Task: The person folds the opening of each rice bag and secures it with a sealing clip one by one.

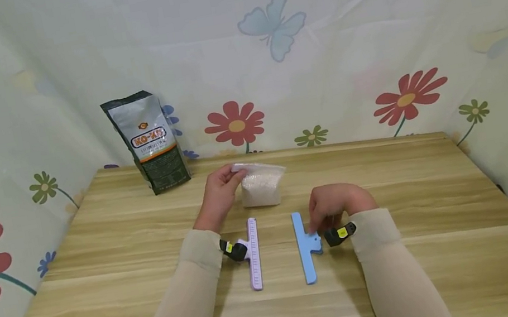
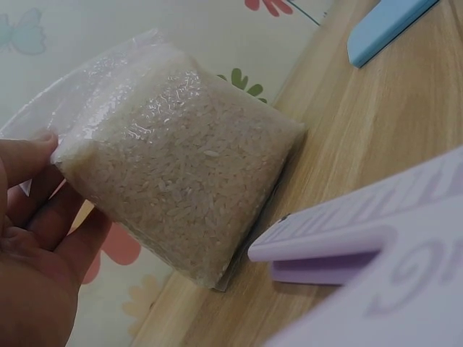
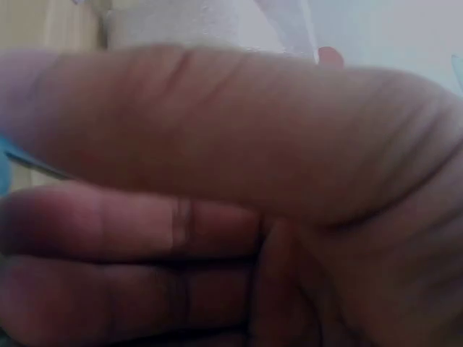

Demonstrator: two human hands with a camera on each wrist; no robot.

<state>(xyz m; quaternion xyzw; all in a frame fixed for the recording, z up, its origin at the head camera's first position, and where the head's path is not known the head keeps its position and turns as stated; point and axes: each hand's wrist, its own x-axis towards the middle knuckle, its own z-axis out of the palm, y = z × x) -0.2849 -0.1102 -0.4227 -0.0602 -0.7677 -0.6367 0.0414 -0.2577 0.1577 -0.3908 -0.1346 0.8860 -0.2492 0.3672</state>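
My left hand (image 1: 220, 192) pinches the upper left corner of a clear plastic bag of rice (image 1: 260, 187), thumb in front and fingers behind. In the left wrist view the bag of rice (image 2: 181, 159) stands tilted, its grains packed below a loose clear top. My right hand (image 1: 338, 203) is bent down over a blue bag clip (image 1: 305, 251), thumb and fingers pinching its handle. In the right wrist view the thumb (image 3: 217, 130) hides most of the clip. A purple bag clip (image 1: 253, 255) with ruler-like marks lies beside the left wrist.
A dark green and silver foil pouch (image 1: 152, 142) stands at the back left of the wooden table (image 1: 101, 276). Behind the table's back edge hangs a white curtain (image 1: 342, 52) printed with flowers and a butterfly.
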